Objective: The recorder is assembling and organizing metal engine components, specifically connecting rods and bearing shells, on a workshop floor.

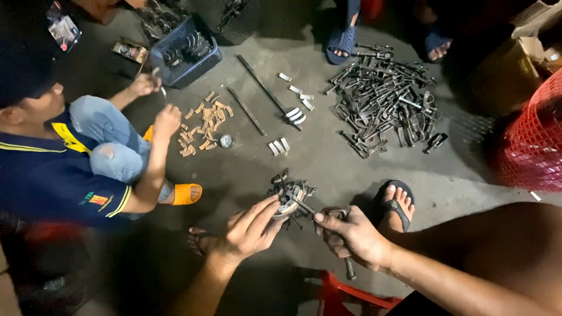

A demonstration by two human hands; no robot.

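Part in hand: a curved, grey-and-tan metal shoe-shaped piece (288,206), held above the grey concrete floor (246,169), just over a small dark heap of like metal parts (290,186).
Left hand (250,229): fingers half curled, thumb and fingertips pinching the near edge of the curved piece.
Right hand (350,234): closed around a dark metal tool with a slim rod (339,225), whose tip meets the curved piece.
Doing it well: I judge the left pinch should stay firm and the tool tip square on the joint, so it does not slip toward the fingers.
Own feet: a bare foot in a black sandal (397,205) beside the right hand.
Beyond: a large pile of dark metal levers (383,99); small tan curved strips (205,123) before a seated person in a navy shirt (52,169); a blue plastic crate (186,52); a red mesh basket (533,134).
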